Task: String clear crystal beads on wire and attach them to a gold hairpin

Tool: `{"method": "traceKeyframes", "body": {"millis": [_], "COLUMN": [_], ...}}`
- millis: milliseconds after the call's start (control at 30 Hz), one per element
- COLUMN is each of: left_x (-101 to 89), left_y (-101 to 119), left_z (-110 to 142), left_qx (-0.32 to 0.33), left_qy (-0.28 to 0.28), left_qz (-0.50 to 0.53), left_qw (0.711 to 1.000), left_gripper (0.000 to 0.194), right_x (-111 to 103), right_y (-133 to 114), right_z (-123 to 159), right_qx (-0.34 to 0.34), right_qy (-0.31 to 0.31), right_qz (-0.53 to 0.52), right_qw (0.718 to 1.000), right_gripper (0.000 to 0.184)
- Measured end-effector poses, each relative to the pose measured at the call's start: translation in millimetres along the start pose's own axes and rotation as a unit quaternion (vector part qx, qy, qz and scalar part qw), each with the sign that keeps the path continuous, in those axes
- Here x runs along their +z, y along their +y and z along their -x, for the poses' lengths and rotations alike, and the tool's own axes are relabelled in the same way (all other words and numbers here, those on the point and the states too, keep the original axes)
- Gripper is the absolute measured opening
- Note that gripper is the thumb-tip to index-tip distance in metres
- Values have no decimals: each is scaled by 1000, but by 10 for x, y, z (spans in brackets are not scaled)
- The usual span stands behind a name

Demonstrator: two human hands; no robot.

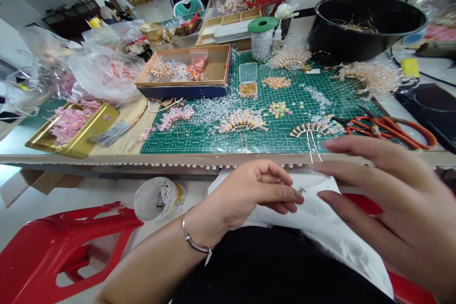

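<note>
My left hand (258,187) is held over the white cloth (320,228) on my lap, thumb and fingers pinched together. A tiny dark-gold piece (302,190) shows at the fingertips, too small to name. My right hand (388,204) is to the right of it, fingers apart, somewhat blurred, with nothing seen in it. Beyond the hands, three beaded hair combs lie on the green cutting mat (185,140): a pink one (175,118), a pink-and-yellow one (242,122) and one with a bare gold band (313,128), nearest my right hand.
Orange-handled pliers (395,128) lie at the right. Loose clear beads (217,111) and a small box of gold beads (248,89) are mid-mat. Behind are a cardboard box (217,64), a bead spool (262,42) and a black basin (366,40). A red stool (67,242) stands lower left.
</note>
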State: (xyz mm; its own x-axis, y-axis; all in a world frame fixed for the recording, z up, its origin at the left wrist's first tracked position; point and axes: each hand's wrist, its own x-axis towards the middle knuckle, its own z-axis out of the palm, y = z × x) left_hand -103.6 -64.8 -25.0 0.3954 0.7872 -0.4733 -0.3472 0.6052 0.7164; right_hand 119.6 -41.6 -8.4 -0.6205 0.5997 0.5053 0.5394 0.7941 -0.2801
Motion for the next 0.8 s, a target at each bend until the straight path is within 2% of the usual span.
{"method": "traceKeyframes", "body": {"millis": [67,200,267,367,500,667,800], "left_x": [24,122,175,231,251,252,259], "left_y": [12,33,36,25,1,-9,1], "left_z": [-23,-68,-83,-94,-103,-126,-146], "left_qx": [44,126,156,189,202,200,196], "left_qy": [43,83,94,112,121,126,125], "left_qz": [30,75,86,100,102,111,119], "left_qw": [998,986,979,970,967,965,965], "left_gripper": [33,23,20,19,19,18,19], "right_x": [-25,123,267,429,473,466,496], "right_y": [-94,-309,-351,-339,-316,-277,-224], "right_z": [11,8,-29,-98,-161,-183,-179], "right_qx": [36,71,100,124,115,103,72], "right_qy": [35,-12,-7,41,69,69,57], "right_qz": [8,-69,-39,22,61,65,46], "right_qw": [999,995,994,991,989,990,995], "right_gripper": [21,8,18,31,31,21,19]}}
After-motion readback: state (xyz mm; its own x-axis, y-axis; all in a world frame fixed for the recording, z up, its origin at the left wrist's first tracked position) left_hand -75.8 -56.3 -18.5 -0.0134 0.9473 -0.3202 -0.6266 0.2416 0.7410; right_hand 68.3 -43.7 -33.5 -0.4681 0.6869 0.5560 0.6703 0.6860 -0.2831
